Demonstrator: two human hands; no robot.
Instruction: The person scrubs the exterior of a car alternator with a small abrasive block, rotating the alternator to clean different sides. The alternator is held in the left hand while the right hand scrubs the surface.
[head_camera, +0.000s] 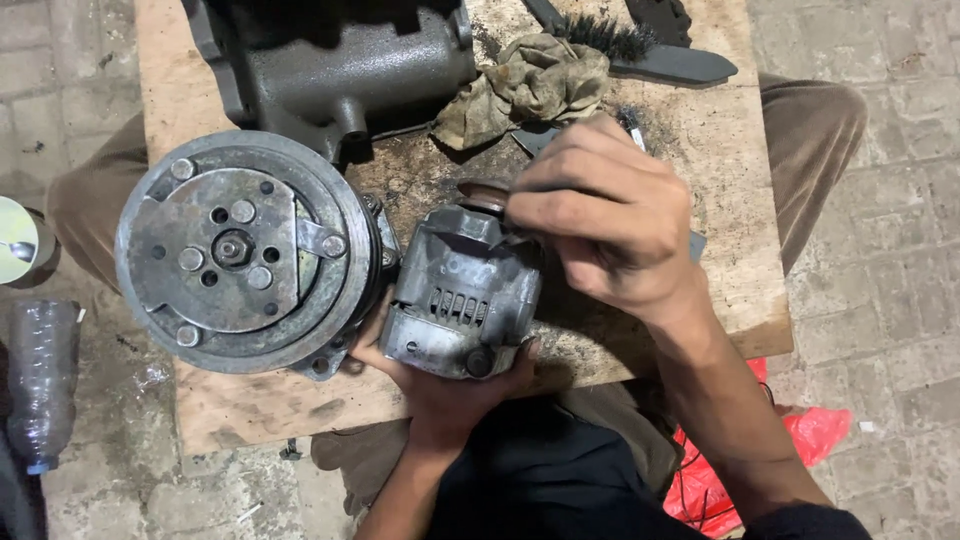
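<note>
Head view — alternator (462, 300) cradled from below by left hand (440, 385); right hand (610, 225) pinched on its pulley (483, 193) — turning judged next

Grey alternator (462, 295) on my board, between my hands.
I see its ribbed, grimy metal casing lying on its side, slotted vents facing up, rusty brown pulley end pointing away from me, just beside the round clutch disc.

A worn, grease-stained wooden board (720, 290) fills the middle of the frame. On it, at centre left, lies a round grey metal compressor with a pulley face (245, 250); at the top, a dark cast-metal housing (340, 60), a crumpled dirty beige rag (530, 85) and a black wire brush (640, 50).
</note>
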